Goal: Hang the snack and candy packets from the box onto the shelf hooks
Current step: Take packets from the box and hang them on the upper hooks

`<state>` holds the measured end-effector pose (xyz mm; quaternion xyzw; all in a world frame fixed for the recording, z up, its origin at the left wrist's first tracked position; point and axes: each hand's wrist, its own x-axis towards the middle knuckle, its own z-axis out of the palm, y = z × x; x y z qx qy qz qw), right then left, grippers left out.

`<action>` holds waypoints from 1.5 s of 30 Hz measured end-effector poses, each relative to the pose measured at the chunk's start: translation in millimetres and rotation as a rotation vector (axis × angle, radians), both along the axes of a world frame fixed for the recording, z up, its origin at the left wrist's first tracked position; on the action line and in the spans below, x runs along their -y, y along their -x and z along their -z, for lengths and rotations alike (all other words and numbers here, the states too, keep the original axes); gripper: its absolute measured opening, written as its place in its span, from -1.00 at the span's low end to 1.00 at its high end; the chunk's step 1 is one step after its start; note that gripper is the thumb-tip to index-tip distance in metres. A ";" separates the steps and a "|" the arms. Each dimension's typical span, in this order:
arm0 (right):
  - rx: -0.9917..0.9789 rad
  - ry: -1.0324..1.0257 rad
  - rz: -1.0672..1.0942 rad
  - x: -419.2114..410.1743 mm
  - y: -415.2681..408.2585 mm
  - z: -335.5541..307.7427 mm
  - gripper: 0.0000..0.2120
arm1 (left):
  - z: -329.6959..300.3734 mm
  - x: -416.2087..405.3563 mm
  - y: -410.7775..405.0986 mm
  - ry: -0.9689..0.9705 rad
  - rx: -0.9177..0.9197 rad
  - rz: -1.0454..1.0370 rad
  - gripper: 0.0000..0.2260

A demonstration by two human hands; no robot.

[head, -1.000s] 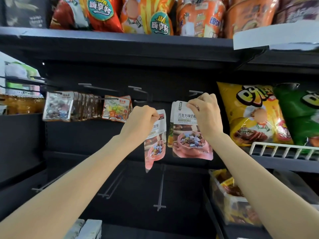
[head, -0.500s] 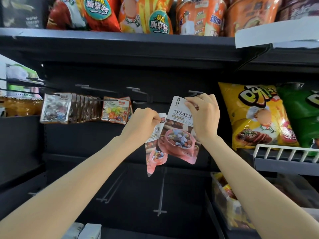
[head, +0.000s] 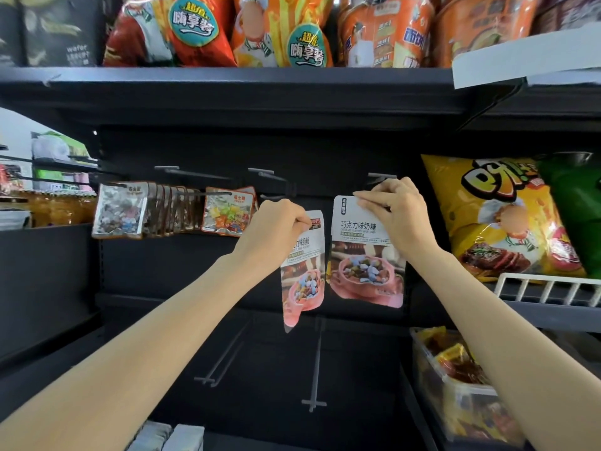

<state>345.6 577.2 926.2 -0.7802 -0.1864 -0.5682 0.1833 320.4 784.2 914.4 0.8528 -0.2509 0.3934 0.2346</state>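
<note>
Right-hand packet (head: 364, 252) swung back upright, labelled 巧克力味奶糖, fingers (head: 374, 203) pinching top

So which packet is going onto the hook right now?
Find the yellow chip bag on the right. Just left of it, the right hand pinches a candy packet by its top, facing flat toward the camera; the left-hand packet is turned edgewise.

head cam | faces forward, slightly up | close to shelf hooks (head: 380, 176)

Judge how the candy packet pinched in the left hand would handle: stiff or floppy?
Probably floppy: the candy packet dangles from the left hand with its bottom corner curling. Likely light, as a fingertip pinch carries it. Its glossy film may be slippery.
</note>
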 end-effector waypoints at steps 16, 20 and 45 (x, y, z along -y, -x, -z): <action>0.014 0.123 0.072 12.5 -3.5 6.2 -0.74 | -2.4 14.3 8.5 -0.006 -0.024 0.019 -0.80; 0.008 0.148 0.142 15.7 -2.7 4.3 -0.74 | -4.2 16.8 8.4 -0.008 -0.034 0.021 -0.80; -0.374 -0.155 -0.254 24.8 4.6 -6.2 -0.77 | -6.2 22.2 1.0 0.002 -0.021 0.040 -0.81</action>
